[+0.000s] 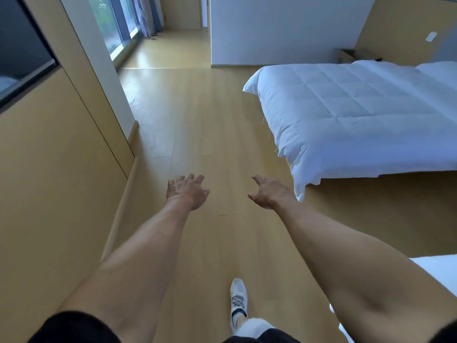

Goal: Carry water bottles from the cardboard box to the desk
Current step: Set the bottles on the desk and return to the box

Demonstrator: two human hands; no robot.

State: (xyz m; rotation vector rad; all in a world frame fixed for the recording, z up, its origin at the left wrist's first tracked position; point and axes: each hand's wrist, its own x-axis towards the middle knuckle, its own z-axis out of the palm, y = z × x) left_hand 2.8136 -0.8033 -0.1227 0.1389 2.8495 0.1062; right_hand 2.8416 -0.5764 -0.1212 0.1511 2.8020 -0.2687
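Note:
Both arms stretch forward over a wooden floor [197,120]. My left hand [186,190] has its fingers spread and relaxed and holds nothing. My right hand [268,193] is also empty, fingers loosely extended. A cardboard box [351,55] with open flaps stands on the floor far off behind the bed, against the back wall. No water bottles and no desk show in this view.
A bed with a white duvet [358,115] fills the right side. A second white bed corner [440,273] sits at the lower right. A wood-panelled wall [61,169] runs along the left. Windows with curtains [143,16] are far ahead. My shoe [238,303] steps on the floor.

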